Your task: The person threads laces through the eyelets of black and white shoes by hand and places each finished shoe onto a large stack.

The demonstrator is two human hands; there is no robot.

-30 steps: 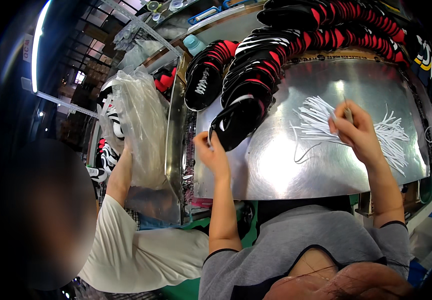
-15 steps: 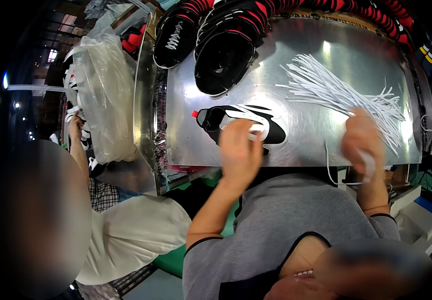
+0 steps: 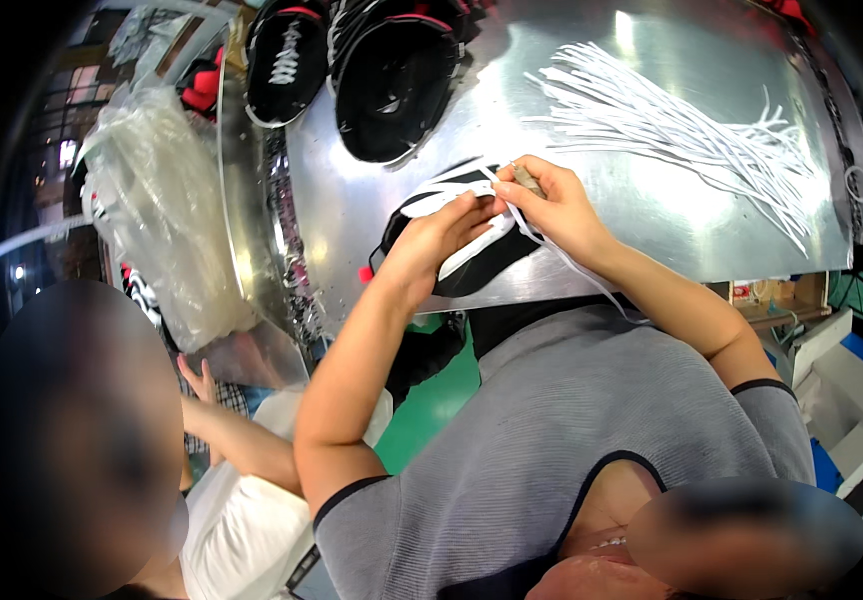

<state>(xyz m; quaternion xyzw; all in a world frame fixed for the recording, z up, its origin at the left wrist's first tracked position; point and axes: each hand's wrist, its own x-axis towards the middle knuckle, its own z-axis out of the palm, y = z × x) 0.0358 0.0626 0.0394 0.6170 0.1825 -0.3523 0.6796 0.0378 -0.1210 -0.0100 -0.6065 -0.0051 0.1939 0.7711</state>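
A black and white shoe upper (image 3: 497, 268) lies tilted on the metal table in front of me. My left hand (image 3: 442, 238) rests on it, fingers bent round its white middle part. Close beside, my right hand (image 3: 560, 208) pinches a white shoelace (image 3: 574, 265) at the upper's lacing edge. The lace's loose length trails below the right hand toward my lap. A small tan piece (image 3: 529, 181) shows at the right fingers; I cannot tell whether it is a tool or a finger wrap. The fingertips of both hands nearly meet.
A heap of white shoelaces (image 3: 672, 130) lies on the metal table (image 3: 692, 235) at the right. Nested black uppers (image 3: 397, 90) stand at the far left. Clear plastic bags (image 3: 157, 200) sit beyond the table's left side, near a co-worker's hand (image 3: 200, 380).
My right hand has moved left from beside the lace heap to the upper, carrying a lace. The upper is now turned and nearer me. The co-worker's arm has come nearer.
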